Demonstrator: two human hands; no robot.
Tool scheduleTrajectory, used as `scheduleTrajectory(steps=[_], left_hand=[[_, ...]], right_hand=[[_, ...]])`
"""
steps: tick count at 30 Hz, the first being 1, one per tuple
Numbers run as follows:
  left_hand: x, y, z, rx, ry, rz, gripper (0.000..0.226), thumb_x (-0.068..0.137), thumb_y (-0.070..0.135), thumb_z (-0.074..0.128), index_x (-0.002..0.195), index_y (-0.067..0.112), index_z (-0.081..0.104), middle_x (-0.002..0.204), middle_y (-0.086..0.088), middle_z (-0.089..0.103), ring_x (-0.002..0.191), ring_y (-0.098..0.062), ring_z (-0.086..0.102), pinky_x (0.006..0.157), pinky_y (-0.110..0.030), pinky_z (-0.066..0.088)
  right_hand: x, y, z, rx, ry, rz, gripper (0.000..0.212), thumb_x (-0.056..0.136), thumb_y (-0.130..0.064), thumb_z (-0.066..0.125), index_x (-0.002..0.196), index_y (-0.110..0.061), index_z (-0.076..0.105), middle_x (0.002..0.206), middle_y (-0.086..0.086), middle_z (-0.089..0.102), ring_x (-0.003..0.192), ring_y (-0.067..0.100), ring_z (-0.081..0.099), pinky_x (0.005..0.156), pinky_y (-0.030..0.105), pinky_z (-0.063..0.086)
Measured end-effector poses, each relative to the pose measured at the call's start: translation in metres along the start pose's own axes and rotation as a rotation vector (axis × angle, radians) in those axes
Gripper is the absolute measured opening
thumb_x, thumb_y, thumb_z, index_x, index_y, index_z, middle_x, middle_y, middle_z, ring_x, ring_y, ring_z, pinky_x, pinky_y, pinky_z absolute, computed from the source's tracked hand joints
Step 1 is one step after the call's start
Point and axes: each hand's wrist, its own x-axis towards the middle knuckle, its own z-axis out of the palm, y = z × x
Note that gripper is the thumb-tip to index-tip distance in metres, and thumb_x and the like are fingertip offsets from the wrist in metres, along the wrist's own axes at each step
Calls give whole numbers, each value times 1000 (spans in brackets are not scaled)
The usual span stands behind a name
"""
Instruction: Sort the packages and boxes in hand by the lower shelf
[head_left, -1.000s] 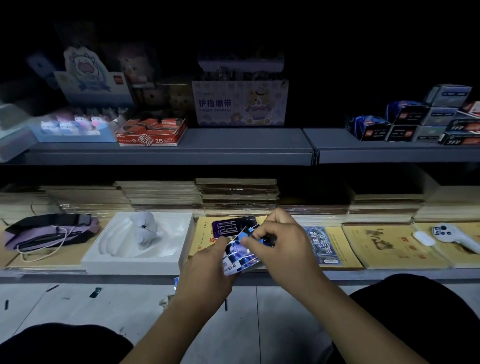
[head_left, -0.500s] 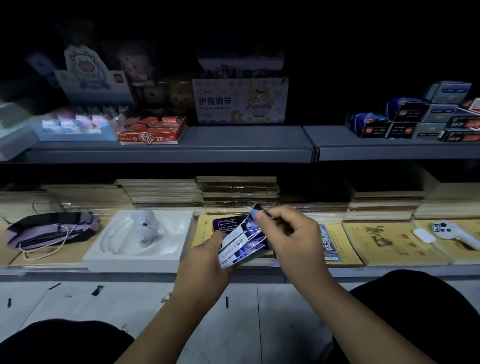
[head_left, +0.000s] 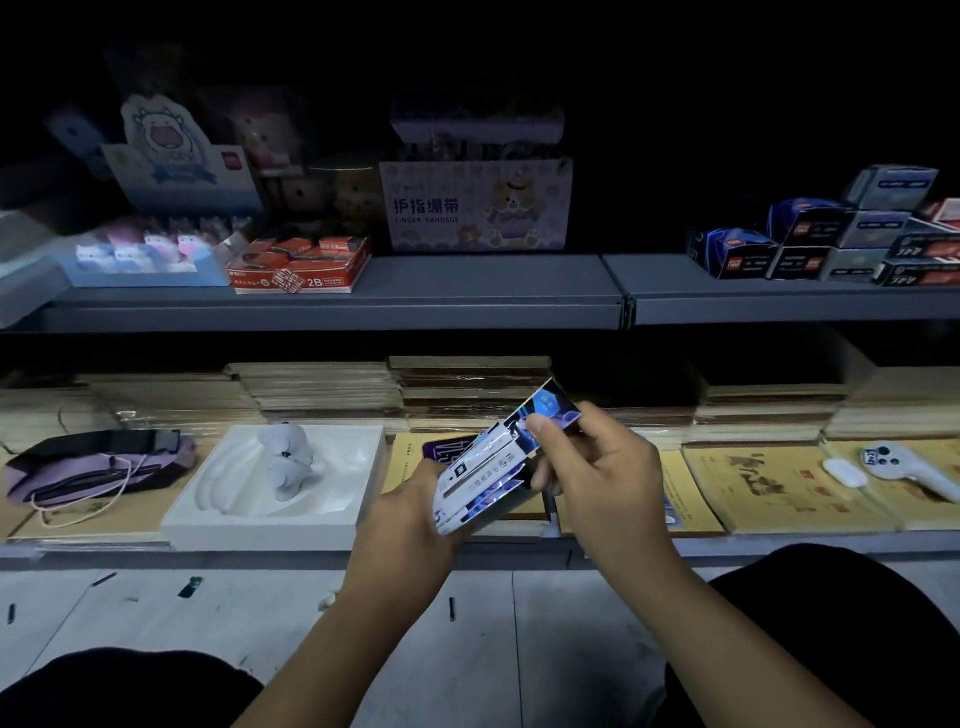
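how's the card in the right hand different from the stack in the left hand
The single card, pinched by the right hand, is one thin piece lifted and tilted above the stack of cards, which the left hand grips as a fanned bundle. The single card shows a shiny blue face; the stack of cards shows mostly white printed faces. Both have holographic blue parts.

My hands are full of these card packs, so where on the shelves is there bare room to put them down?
Upper shelf: a bare grey strip in front of the finger bandage box, from the red 2B box to the dark boxes. The lower shelf is crowded: purple pouch, white tray, yellow booklets, white controller.
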Motion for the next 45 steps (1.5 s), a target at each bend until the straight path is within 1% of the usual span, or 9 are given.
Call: scheduleTrajectory(steps=[3,8,12,24,31,35,37,40,45], left_hand=[[-1,-2,-1,-90,-1,-41,42,86,37,78,116,41,49,96,20,66,89,-4,65,72,-28,59],[3,-10,-4,-276,99,-134,37,80,25,84,107,30,60,93,10,72,77,0,66,55,-10,46],[3,-10,-7,-402,123,-164,40,77,21,88,108,27,63,91,14,75,77,8,66,57,-7,47],[-1,-6,-6,-442,105,-166,47,72,26,91,109,31,62,94,19,75,84,2,71,60,-10,52],[-3,-2,0,-389,59,-140,53,70,27,92,113,28,61,103,11,74,86,-5,71,62,-15,55],[-2,-1,1,-353,61,-127,55,71,29,92,116,28,60,106,11,72,90,-5,69,62,-12,53],[-2,0,0,-343,62,-131,57,71,30,91,118,28,60,106,11,72,89,-5,69,58,-10,51],[-2,0,-1,-343,61,-132,56,71,30,91,118,27,60,105,11,72,88,-4,69,57,-9,51],[-3,3,-2,-334,56,-123,53,70,31,92,110,34,59,97,20,70,83,4,67,57,-9,51]], right_hand=[[6,-6,-9,119,119,22,13,99,-12,65,89,-6,71,57,13,67,51,20,64,52,28,52],[20,-11,-31,144,330,2,12,99,-13,65,91,-7,71,63,8,71,57,24,70,61,36,59],[25,-10,-37,116,389,-12,16,100,-15,66,90,-3,69,62,7,71,58,26,71,64,42,61],[14,-5,-27,25,299,-58,18,98,-13,67,83,-4,66,59,2,70,55,16,70,60,38,60],[3,9,-7,-439,124,-424,11,93,-15,71,85,-9,66,68,-2,56,55,17,53,50,41,47],[-6,16,6,-537,-50,-263,31,90,-28,73,112,-29,50,61,-16,50,50,4,48,45,25,39],[-5,18,8,-519,-84,-207,31,92,-32,70,115,-30,49,68,-14,57,54,4,52,49,27,41],[-3,17,6,-447,-71,-184,24,94,-32,68,112,-29,53,73,-12,62,59,8,56,56,37,50],[-5,15,4,-440,-45,-241,12,91,-22,73,99,-24,63,72,-14,62,60,7,53,57,35,51]])
